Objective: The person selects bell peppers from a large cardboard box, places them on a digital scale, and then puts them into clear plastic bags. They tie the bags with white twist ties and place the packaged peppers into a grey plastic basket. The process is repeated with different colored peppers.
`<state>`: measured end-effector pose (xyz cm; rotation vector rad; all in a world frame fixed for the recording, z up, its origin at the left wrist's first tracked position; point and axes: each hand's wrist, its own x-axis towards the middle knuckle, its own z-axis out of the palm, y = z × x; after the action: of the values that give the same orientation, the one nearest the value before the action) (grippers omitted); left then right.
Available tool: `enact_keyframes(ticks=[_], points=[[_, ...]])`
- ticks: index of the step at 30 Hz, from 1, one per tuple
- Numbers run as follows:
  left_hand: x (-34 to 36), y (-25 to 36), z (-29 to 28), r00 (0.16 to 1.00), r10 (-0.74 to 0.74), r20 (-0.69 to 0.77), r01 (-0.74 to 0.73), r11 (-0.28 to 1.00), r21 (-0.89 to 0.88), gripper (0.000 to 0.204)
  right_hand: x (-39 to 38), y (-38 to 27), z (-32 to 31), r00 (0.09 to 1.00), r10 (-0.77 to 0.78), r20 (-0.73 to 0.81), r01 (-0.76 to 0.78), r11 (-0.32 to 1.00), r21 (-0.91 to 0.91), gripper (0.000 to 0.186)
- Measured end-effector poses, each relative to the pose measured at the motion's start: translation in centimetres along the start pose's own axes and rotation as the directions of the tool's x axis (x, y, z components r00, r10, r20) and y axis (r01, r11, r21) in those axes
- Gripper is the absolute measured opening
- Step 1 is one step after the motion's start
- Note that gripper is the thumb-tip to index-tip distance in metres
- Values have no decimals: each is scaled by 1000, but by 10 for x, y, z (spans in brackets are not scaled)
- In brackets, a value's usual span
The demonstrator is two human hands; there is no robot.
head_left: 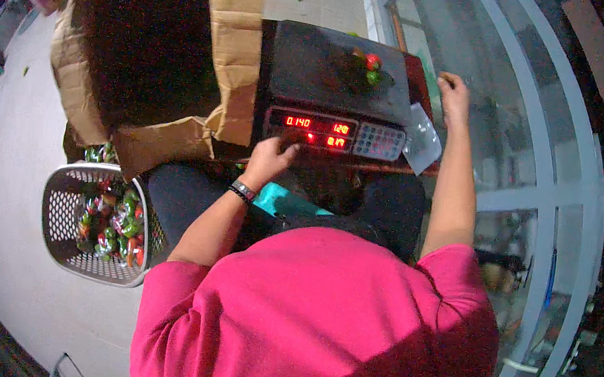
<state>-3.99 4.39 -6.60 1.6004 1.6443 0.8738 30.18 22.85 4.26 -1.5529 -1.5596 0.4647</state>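
Note:
A digital scale with a lit red display stands before me. On its dark platform lie a few red and green peppers. My left hand, wearing dark bands at the wrist, is at the scale's front edge, below the display. Its fingers are bent around a dark patch that I cannot make out. Beyond the scale's right side, my right hand is raised with its fingers drawn together; what they pinch is too small to name. A clear plastic piece lies beside the keypad, between the scale and my right forearm.
A large open cardboard box stands left of the scale, its inside dark. Below it, a pale plastic basket holds several bagged red and green peppers. A glass door with grey framing rises on the right.

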Motion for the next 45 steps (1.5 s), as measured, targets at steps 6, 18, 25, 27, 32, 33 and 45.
enact_keyframes(ticks=[6, 18, 25, 27, 32, 33, 45], points=[[3, -13, 17, 994, 92, -50, -93, 996, -11, 28, -55, 61, -74, 960, 278, -29, -276, 929, -247, 35], [-37, 16, 13, 985, 173, -14, -170, 979, 108, 24, -108, 163, 3, 857, 495, -146, -382, 417, -825, 44], [-37, -4, 19, 997, 79, -24, -76, 992, 100, 22, -108, 168, 6, 927, 374, -29, -218, 474, -853, 41], [-36, -3, 22, 996, 84, -29, -83, 996, 30, 22, -106, 161, 6, 902, 404, -151, -363, 521, -773, 36], [-37, 1, 17, 997, 79, 18, -80, 993, 85, 21, -108, 165, 8, 878, 408, -252, -450, 518, -728, 29], [-35, -2, 16, 997, 71, 18, -72, 992, 101, 21, -112, 168, 7, 926, 320, -199, -350, 535, -769, 29], [-33, -1, 17, 998, 65, 12, -66, 998, 23, 22, -119, 151, 14, 804, 593, 38, -512, 659, 551, 24]])
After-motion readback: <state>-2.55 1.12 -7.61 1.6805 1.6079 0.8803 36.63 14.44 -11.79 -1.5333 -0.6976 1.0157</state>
